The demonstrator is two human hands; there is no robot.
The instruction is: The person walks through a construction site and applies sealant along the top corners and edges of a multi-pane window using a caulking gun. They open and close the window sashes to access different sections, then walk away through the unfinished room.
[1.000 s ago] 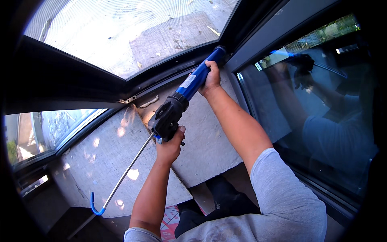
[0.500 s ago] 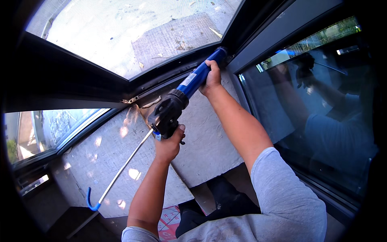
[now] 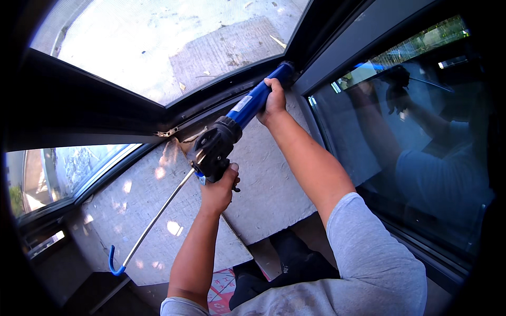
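Observation:
A caulking gun (image 3: 246,105) with a blue barrel and black body slants across the middle, its front end up at the corner of the dark window frame (image 3: 221,87). My left hand (image 3: 217,192) is closed round its black handle, with the thumb on top. Farther forward, my right hand (image 3: 274,102) wraps the blue barrel from the right side. Out of the gun's rear runs a metal rod (image 3: 158,217) that ends in a blue hook (image 3: 113,263) at the lower left. The tip of the gun is hidden against the dark frame.
Pale grey slabs (image 3: 274,174) make a ledge below the gun. On the right stands a dark glass pane (image 3: 411,142) that reflects my arms. A mesh screen (image 3: 158,47) fills the top, and a bright window (image 3: 79,168) is at left. Red-and-white sheeting (image 3: 221,289) lies near my legs.
The gun and both hands have shifted slightly left in the picture. The rod's hooked end has moved a little to the left and sits slightly lower at its curve. Both grips stay the same.

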